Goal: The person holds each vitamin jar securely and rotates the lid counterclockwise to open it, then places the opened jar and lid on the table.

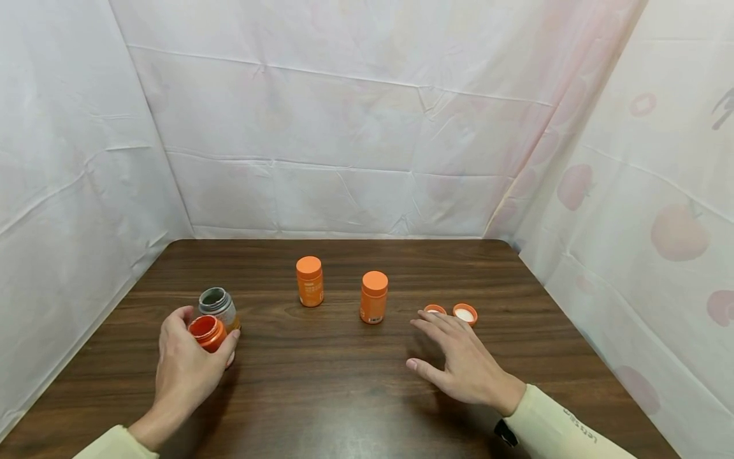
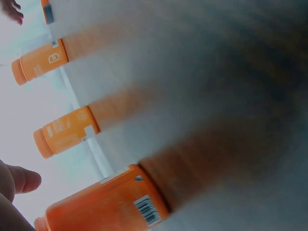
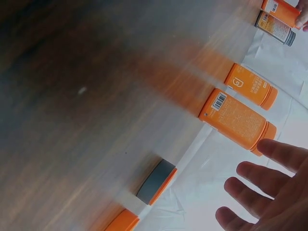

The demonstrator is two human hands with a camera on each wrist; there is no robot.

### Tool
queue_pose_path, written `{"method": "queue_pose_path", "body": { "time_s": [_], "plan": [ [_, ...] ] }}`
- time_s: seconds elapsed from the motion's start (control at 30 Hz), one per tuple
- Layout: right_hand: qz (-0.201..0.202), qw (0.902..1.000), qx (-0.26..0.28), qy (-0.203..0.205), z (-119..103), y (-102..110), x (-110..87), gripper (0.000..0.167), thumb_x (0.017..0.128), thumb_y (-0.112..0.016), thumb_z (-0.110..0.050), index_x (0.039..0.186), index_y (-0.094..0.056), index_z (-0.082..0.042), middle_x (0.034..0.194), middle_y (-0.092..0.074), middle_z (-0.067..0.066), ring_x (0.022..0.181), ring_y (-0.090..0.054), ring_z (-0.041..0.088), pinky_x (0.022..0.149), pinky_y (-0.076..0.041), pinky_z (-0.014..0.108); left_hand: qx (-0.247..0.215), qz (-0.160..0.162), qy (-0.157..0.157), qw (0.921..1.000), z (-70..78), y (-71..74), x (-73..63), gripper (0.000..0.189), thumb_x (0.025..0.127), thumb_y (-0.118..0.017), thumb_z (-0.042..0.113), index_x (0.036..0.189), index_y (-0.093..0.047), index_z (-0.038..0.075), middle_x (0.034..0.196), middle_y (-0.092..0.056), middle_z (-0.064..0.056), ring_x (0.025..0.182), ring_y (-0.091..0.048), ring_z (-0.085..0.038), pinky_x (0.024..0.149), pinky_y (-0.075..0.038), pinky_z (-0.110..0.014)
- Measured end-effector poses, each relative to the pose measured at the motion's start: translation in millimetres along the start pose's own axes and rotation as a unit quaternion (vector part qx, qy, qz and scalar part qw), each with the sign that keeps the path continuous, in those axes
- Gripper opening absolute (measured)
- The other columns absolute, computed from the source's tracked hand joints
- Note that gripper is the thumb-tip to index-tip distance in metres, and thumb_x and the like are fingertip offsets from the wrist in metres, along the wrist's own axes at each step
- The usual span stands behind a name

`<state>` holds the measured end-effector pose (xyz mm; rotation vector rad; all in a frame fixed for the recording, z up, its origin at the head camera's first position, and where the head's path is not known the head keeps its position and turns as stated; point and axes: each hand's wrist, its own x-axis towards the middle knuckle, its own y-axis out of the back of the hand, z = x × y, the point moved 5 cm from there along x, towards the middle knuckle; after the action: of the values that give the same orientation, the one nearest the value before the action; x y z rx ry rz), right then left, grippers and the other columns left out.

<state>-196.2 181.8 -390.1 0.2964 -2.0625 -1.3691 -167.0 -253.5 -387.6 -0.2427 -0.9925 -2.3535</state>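
My left hand point(image 1: 192, 357) curves around the top of an uncapped orange bottle point(image 1: 208, 330) standing on the table. A gap shows between its thumb point(image 2: 24, 179) and that bottle point(image 2: 101, 202) in the left wrist view. Right behind it stands an uncapped grey bottle point(image 1: 220, 304) with an orange lower part. Fingers spread, my right hand point(image 1: 464, 363) hovers palm down near two lids and holds nothing. One lid point(image 1: 464, 313) lies with its white inside up; the other lid point(image 1: 434, 308) is partly covered by the fingers. One has a grey side point(image 3: 156, 182).
Two capped orange bottles stand mid-table: one farther back point(image 1: 310, 282), the other closer and to the right point(image 1: 374, 298). The dark wooden table point(image 1: 321, 370) is bordered by white hanging sheets point(image 1: 344, 127) at the back and both sides.
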Motion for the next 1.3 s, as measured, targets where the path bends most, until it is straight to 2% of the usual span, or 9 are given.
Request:
{"method": "queue_pose_path", "body": {
  "time_s": [0.27, 0.43, 0.7, 0.87, 1.1, 1.3],
  "plan": [
    [-0.003, 1.0000, -0.002, -0.001, 0, 0, 0.5, 0.067, 0.094, -0.061, -0.066, 0.145, -0.057, -0.021, 0.154, -0.048, -0.001, 0.143, -0.044, 0.025, 0.115, -0.028, 0.056, -0.012, 0.035, -0.071, 0.9968, 21.0, 3.7, 3.7, 0.088, 0.074, -0.091, 0.017, 0.140, -0.039, -0.007, 0.131, -0.046, -0.029, 0.115, -0.045, -0.044, 0.093, -0.039, -0.058],
    [-0.006, 1.0000, -0.004, -0.005, -1, 0, 0.1, 0.068, 0.094, -0.061, -0.066, 0.145, -0.057, -0.022, 0.155, -0.048, -0.002, 0.144, -0.042, 0.023, 0.115, -0.028, 0.055, -0.012, 0.038, -0.112, 0.9929, 31.2, 2.8, 4.0, 0.087, 0.073, -0.092, 0.017, 0.140, -0.041, -0.007, 0.127, -0.049, -0.028, 0.115, -0.047, -0.043, 0.092, -0.039, -0.058],
    [-0.010, 0.9999, -0.002, -0.005, -2, 0, -0.1, 0.069, 0.094, -0.060, -0.067, 0.146, -0.056, -0.022, 0.155, -0.047, -0.003, 0.144, -0.041, 0.022, 0.116, -0.028, 0.054, -0.020, 0.026, -0.177, 0.9837, 46.7, -3.5, 3.6, 0.079, 0.074, -0.091, 0.016, 0.137, -0.047, -0.004, 0.130, -0.053, -0.026, 0.121, -0.048, -0.044, 0.100, -0.037, -0.059],
    [-0.009, 1.0000, -0.004, 0.001, -4, 0, 0.1, 0.070, 0.093, -0.061, -0.067, 0.147, -0.055, -0.022, 0.154, -0.048, -0.002, 0.144, -0.042, 0.022, 0.115, -0.029, 0.055, -0.022, 0.009, -0.183, 0.9828, 56.8, -10.5, 2.6, 0.076, 0.076, -0.090, 0.018, 0.138, -0.050, -0.001, 0.131, -0.056, -0.025, 0.123, -0.049, -0.042, 0.096, -0.039, -0.062],
    [-0.012, 0.9998, -0.008, 0.013, -7, 0, -0.5, 0.070, 0.092, -0.065, -0.064, 0.147, -0.055, -0.022, 0.154, -0.048, -0.002, 0.143, -0.043, 0.024, 0.114, -0.032, 0.053, -0.027, -0.033, -0.162, 0.9859, 66.8, -22.8, -0.8, 0.072, 0.081, -0.087, 0.022, 0.140, -0.052, -0.001, 0.136, -0.056, -0.022, 0.129, -0.049, -0.042, 0.103, -0.038, -0.060],
    [-0.016, 0.9997, -0.007, 0.017, -10, -1, -0.8, 0.070, 0.090, -0.070, -0.060, 0.148, -0.054, -0.023, 0.154, -0.048, -0.003, 0.144, -0.042, 0.023, 0.114, -0.031, 0.056, -0.035, -0.053, -0.151, 0.9864, 71.6, -32.3, -3.3, 0.071, 0.083, -0.086, 0.026, 0.139, -0.053, -0.001, 0.136, -0.058, -0.021, 0.126, -0.052, -0.042, 0.103, -0.040, -0.059]
  ]
}}
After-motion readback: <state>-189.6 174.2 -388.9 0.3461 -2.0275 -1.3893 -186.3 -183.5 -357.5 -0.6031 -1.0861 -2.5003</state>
